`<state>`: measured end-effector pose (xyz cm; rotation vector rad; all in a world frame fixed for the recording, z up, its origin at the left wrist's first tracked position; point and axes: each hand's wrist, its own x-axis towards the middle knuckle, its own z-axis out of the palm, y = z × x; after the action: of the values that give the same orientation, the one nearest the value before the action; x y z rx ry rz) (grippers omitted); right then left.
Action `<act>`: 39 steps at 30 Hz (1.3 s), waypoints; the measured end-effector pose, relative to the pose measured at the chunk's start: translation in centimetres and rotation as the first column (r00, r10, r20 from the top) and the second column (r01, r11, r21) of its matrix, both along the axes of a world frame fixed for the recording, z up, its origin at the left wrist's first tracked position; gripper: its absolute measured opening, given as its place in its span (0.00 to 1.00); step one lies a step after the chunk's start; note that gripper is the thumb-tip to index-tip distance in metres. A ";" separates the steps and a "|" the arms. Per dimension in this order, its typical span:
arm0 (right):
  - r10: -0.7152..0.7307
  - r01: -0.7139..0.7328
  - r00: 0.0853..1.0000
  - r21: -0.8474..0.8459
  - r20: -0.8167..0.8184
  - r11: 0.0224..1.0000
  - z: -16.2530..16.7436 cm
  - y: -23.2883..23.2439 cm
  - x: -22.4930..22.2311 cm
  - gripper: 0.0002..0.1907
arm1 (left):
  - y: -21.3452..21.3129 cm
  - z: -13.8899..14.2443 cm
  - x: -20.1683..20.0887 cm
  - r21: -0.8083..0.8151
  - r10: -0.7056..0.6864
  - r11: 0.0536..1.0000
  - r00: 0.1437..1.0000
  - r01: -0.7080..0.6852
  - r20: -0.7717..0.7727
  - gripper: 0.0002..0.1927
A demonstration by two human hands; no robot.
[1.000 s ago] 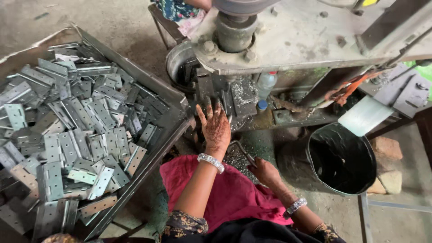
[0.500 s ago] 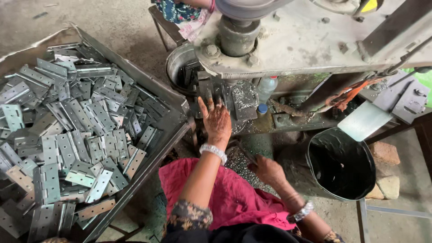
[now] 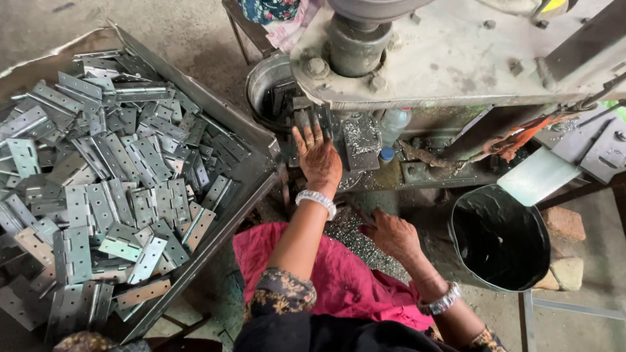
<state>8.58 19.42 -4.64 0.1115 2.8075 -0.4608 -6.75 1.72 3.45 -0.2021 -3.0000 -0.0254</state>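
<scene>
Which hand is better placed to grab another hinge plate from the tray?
Left. The left hand is raised by the press, right beside the tray of hinge plates; the right hand rests low on the far side.

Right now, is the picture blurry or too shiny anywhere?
Head view: mostly sharp in soft, even daylight; the metal hinge plates glint pale but don't wash out; the black bucket is dark inside, detail lost; the left hand reaches into shadow under the machine.

The left hand has reached further forward under the press.
</scene>
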 end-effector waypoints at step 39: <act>-0.061 -0.046 0.997 -0.992 -0.054 0.122 3.9 -8.3 -1.7 0.20 | -9.1 -1.0 12.4 0.998 -0.196 0.055 0.980 -0.037 0.047 0.16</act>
<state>6.92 11.10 -0.71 -0.2070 1.8644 -2.2774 5.63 -7.36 2.47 -0.1760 -2.2304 -2.1782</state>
